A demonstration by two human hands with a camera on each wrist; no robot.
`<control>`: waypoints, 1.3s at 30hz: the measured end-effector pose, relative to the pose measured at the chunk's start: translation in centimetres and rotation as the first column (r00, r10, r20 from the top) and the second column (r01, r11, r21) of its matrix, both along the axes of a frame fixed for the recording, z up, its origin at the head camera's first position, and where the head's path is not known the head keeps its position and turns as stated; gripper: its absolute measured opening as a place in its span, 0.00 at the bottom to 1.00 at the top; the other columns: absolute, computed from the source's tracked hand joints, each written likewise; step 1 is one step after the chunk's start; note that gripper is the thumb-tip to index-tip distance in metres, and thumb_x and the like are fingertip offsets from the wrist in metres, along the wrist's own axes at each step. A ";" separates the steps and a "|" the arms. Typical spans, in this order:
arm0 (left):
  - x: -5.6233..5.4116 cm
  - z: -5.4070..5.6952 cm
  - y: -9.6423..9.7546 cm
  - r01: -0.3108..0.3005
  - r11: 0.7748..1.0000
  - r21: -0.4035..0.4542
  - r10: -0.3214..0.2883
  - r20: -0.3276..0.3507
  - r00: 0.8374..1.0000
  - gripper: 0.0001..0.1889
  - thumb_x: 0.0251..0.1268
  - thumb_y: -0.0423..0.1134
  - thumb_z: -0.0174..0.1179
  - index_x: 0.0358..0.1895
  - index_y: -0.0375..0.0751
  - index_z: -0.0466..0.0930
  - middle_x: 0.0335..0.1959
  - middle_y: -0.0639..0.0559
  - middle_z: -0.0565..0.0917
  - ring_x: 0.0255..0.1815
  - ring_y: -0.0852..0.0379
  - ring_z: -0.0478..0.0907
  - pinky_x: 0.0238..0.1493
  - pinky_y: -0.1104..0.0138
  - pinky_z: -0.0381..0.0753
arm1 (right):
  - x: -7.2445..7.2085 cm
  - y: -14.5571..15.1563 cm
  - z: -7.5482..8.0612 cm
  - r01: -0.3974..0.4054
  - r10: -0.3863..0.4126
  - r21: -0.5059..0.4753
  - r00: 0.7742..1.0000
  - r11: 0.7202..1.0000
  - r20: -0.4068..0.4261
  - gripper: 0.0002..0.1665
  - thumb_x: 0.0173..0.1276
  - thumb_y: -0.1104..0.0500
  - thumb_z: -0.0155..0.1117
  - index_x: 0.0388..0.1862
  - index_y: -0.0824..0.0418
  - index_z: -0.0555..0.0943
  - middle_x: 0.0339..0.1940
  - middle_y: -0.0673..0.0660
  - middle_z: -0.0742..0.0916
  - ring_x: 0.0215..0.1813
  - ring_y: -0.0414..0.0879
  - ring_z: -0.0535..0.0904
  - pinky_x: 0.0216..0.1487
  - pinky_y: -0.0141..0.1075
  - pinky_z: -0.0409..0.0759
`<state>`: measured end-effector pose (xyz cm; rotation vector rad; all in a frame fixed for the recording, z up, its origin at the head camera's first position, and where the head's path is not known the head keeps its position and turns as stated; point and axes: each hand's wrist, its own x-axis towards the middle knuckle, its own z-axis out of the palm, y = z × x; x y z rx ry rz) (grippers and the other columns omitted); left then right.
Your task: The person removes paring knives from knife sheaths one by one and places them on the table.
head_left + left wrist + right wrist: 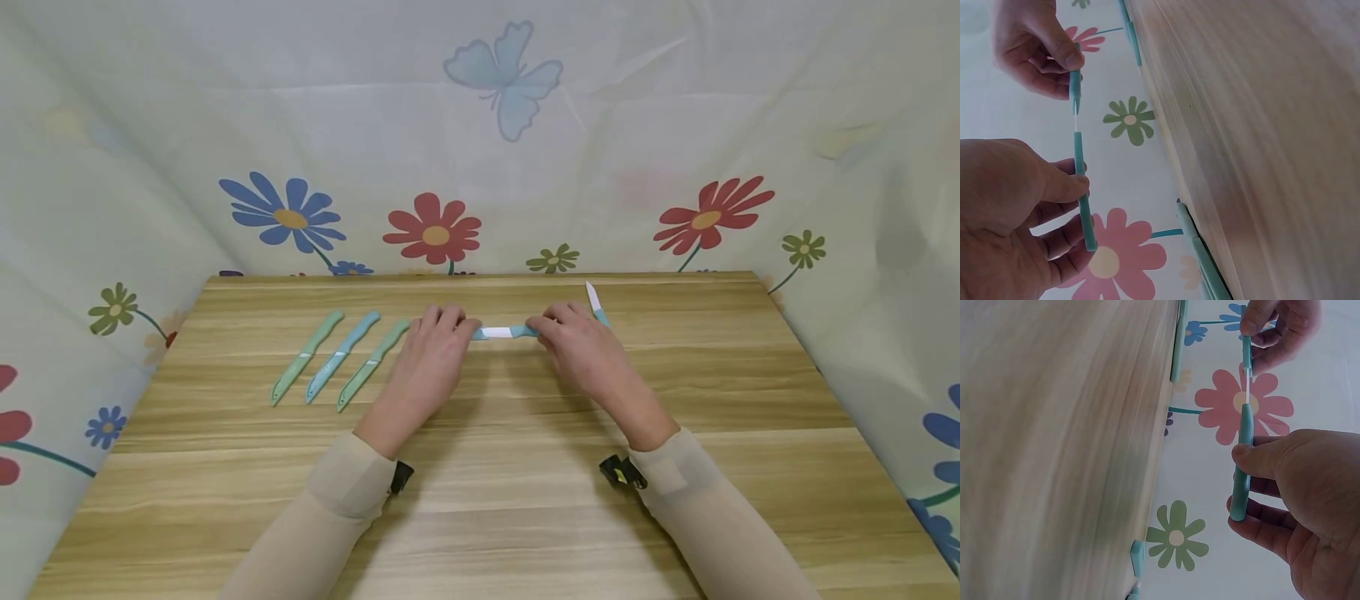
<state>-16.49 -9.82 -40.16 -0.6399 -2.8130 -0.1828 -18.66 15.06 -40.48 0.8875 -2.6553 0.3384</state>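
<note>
Above the table, a paring knife [498, 332] with a white blade and a turquoise handle [1244, 462] is held level between both hands. My left hand [431, 354] pinches its turquoise sheath [1082, 187] between thumb and fingers. My right hand [588, 350] grips the handle. A stretch of white blade shows between sheath and handle, with the tip end hidden inside the sheath. Just beyond my right hand lies a second knife [593, 297], its white blade bare and its turquoise handle partly hidden by that hand.
Left of my left hand, three sheathed knives lie slanted side by side: a green knife [306, 358], a blue knife [342, 358] and another green knife [372, 365]. The wooden table [480, 517] meets a flower-printed cloth [360, 125] at its back and sides.
</note>
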 end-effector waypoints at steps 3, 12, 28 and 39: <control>0.0 0.0 0.0 -0.004 1.000 -0.001 0.004 0.002 1.000 0.19 0.76 0.31 0.64 0.67 0.40 0.82 0.54 0.44 0.77 0.52 0.45 0.69 0.52 0.53 0.77 | 0.0 0.0 0.0 0.000 0.000 -0.004 1.000 1.000 0.004 0.17 0.71 0.65 0.74 0.58 0.59 0.88 0.48 0.58 0.87 0.50 0.57 0.82 0.49 0.48 0.85; 0.0 0.0 -0.2 -0.004 1.000 -0.001 0.004 -0.003 1.000 0.19 0.77 0.30 0.63 0.67 0.40 0.82 0.54 0.44 0.78 0.51 0.45 0.69 0.52 0.53 0.77 | -0.1 0.2 0.1 -0.003 0.003 -0.001 1.000 1.000 0.013 0.16 0.73 0.65 0.73 0.58 0.59 0.88 0.48 0.58 0.86 0.50 0.57 0.81 0.49 0.48 0.85; 0.0 0.1 -0.4 0.001 1.000 0.013 -0.001 -0.007 1.000 0.19 0.78 0.29 0.61 0.68 0.39 0.82 0.55 0.44 0.78 0.51 0.44 0.69 0.53 0.52 0.77 | -0.2 0.2 0.0 -0.003 0.003 -0.019 1.000 1.000 -0.001 0.17 0.71 0.66 0.75 0.57 0.59 0.88 0.48 0.58 0.86 0.48 0.56 0.82 0.46 0.47 0.85; 0.0 0.0 -0.4 -0.009 1.000 0.013 0.009 0.006 1.000 0.19 0.79 0.29 0.60 0.69 0.40 0.81 0.56 0.44 0.77 0.53 0.44 0.69 0.54 0.52 0.76 | -0.2 0.4 -0.1 0.004 -0.004 -0.019 1.000 1.000 0.002 0.15 0.72 0.66 0.74 0.56 0.59 0.88 0.48 0.58 0.86 0.48 0.56 0.81 0.46 0.47 0.85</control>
